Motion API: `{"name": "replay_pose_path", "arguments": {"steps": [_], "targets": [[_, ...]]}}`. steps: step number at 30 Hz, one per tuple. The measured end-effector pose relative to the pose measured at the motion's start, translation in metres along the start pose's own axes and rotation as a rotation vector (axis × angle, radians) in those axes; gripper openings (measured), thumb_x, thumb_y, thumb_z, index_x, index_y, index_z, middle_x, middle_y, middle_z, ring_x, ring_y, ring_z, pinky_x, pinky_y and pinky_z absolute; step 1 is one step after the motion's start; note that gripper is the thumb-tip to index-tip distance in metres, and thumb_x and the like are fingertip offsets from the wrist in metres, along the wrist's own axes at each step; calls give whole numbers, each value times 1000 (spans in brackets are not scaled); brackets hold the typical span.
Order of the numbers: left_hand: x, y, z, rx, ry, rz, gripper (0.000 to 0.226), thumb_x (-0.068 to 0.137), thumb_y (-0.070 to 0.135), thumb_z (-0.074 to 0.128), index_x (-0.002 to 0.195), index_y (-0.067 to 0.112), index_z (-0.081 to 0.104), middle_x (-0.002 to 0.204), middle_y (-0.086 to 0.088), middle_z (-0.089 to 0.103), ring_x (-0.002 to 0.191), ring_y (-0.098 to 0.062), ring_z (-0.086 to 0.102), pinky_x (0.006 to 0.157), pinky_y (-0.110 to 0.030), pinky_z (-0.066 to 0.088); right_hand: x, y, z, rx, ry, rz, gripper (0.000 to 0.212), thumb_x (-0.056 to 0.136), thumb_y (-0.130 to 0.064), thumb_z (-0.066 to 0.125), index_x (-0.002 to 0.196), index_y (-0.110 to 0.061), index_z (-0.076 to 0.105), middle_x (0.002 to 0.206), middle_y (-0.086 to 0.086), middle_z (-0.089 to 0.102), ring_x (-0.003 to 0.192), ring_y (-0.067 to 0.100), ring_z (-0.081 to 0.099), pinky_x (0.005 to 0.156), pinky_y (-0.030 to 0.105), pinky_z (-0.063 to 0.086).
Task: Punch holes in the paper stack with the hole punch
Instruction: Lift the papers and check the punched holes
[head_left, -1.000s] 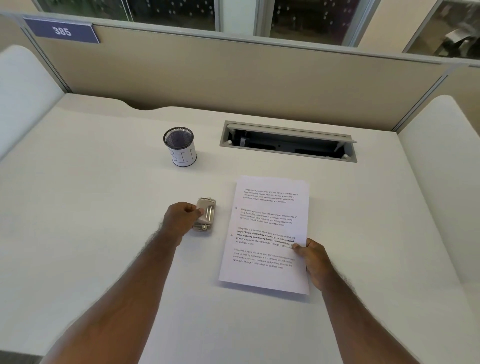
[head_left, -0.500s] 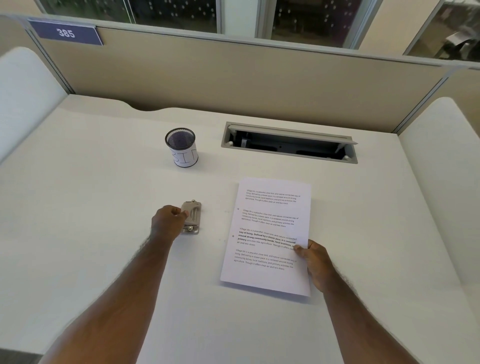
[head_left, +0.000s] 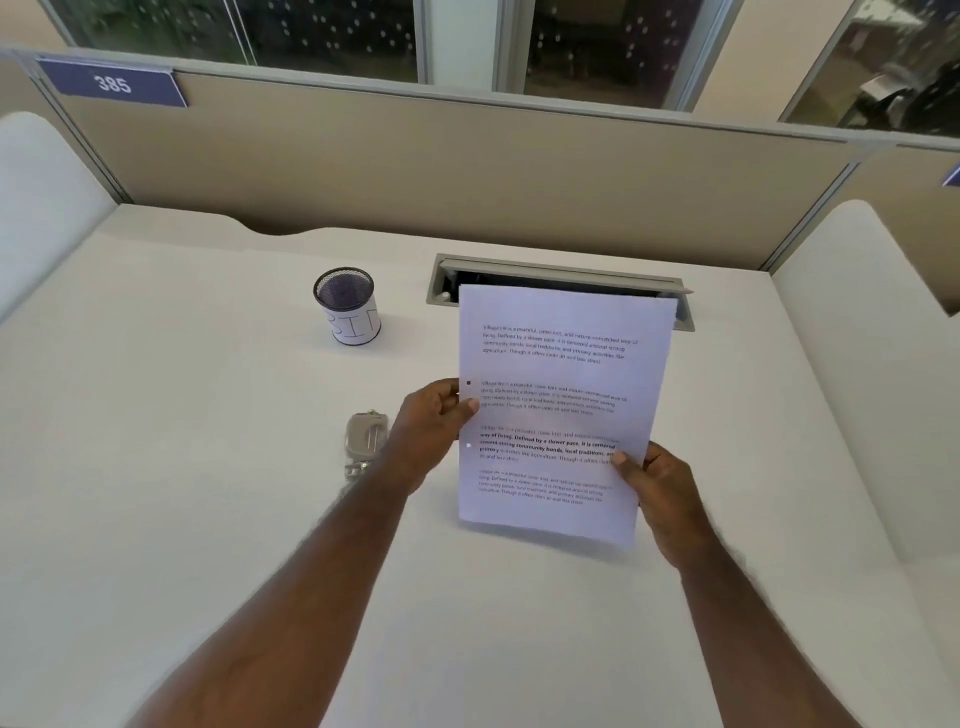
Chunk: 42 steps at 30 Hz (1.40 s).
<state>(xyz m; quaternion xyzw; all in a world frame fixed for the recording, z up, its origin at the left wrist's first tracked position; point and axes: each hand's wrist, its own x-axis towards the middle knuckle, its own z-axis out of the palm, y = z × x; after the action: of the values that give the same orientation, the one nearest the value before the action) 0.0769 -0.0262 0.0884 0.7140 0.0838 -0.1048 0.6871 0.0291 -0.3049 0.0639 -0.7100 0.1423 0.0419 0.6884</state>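
The white paper stack (head_left: 561, 405), printed with several text paragraphs, is lifted off the desk and tilted up toward me. Two punched holes show near its left edge. My left hand (head_left: 431, 431) grips the stack's left edge with the thumb on the front. My right hand (head_left: 660, 483) grips its right edge lower down. The small silver hole punch (head_left: 366, 441) lies on the white desk (head_left: 182, 467) just left of my left wrist, with no hand on it.
A black mesh cup (head_left: 348, 306) with a white label stands at the back left. A grey cable hatch (head_left: 561, 275) is open in the desk behind the paper. Beige partition panels (head_left: 467, 166) close the back and sides.
My left hand let go of the hole punch, left it further left on the desk, and took the paper's left edge. Both hands raised the stack off the desk.
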Motion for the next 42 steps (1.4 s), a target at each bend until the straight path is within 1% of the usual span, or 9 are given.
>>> {"name": "replay_pose_path", "arguments": {"steps": [5, 9, 19, 23, 27, 30, 32, 37, 42], "targets": [[-6, 20, 9, 42, 40, 206, 18, 87, 20, 66, 88, 35, 76, 90, 6, 79, 84, -11, 73, 85, -36, 59, -2, -17, -10, -98, 77, -118, 14, 87, -12, 70, 90, -25, 74, 80, -21, 76, 73, -6, 69, 65, 7, 51], [-17, 24, 9, 103, 20, 295, 27, 89, 19, 64, 87, 43, 75, 89, 20, 77, 80, 5, 69, 72, -9, 50, 0, -14, -15, -113, 104, -134, 16, 85, -13, 73, 85, -29, 75, 80, -25, 75, 73, -8, 68, 66, 5, 49], [-25, 0, 8, 150, 16, 233, 32, 90, 4, 65, 90, 35, 73, 86, 29, 75, 82, 11, 68, 74, -4, 48, 2, 12, -14, -148, 53, -58, 17, 86, -13, 72, 91, -29, 74, 83, -24, 75, 78, -7, 69, 70, 7, 52], [-24, -3, 10, 172, 63, 211, 42, 88, 5, 68, 70, 42, 72, 71, 30, 72, 66, 18, 61, 64, 0, 43, 4, 13, -13, -144, 68, -43, 17, 87, -11, 70, 87, -27, 73, 74, -28, 73, 67, -14, 64, 63, 4, 48], [-20, -6, 9, 154, 32, 205, 35, 90, 6, 66, 83, 39, 76, 85, 21, 77, 83, 3, 69, 83, -16, 54, 6, 14, -13, -142, 62, -42, 16, 87, -11, 70, 90, -27, 73, 75, -27, 73, 70, -13, 65, 65, 6, 49], [-16, -6, 9, 178, 55, 205, 35, 89, 10, 68, 78, 42, 76, 80, 21, 76, 78, 4, 67, 78, -16, 53, 8, 14, -14, -142, 59, -23, 21, 88, -11, 69, 83, -31, 73, 73, -24, 74, 67, -11, 64, 62, 6, 49], [-11, -2, 12, 140, 52, 181, 32, 89, 11, 68, 80, 40, 76, 79, 16, 76, 78, -3, 67, 81, -28, 55, 12, 11, -16, -142, 53, -33, 22, 88, -11, 69, 82, -32, 73, 74, -23, 75, 67, -10, 65, 62, 7, 50], [13, 14, 33, 24, 45, 73, 16, 88, 11, 68, 88, 26, 73, 84, 2, 79, 76, -13, 75, 73, -33, 59, 25, -1, -33, -114, 48, -24, 15, 87, -12, 70, 99, -19, 73, 92, -5, 77, 78, 10, 71, 74, 28, 59], [40, 17, 71, -17, 44, -52, 7, 89, 6, 67, 94, 10, 67, 91, -15, 77, 78, -25, 74, 76, -43, 61, 40, -5, -65, -60, 84, 39, 12, 87, -12, 70, 97, -17, 74, 90, -6, 79, 75, 9, 74, 62, 19, 57]]}}
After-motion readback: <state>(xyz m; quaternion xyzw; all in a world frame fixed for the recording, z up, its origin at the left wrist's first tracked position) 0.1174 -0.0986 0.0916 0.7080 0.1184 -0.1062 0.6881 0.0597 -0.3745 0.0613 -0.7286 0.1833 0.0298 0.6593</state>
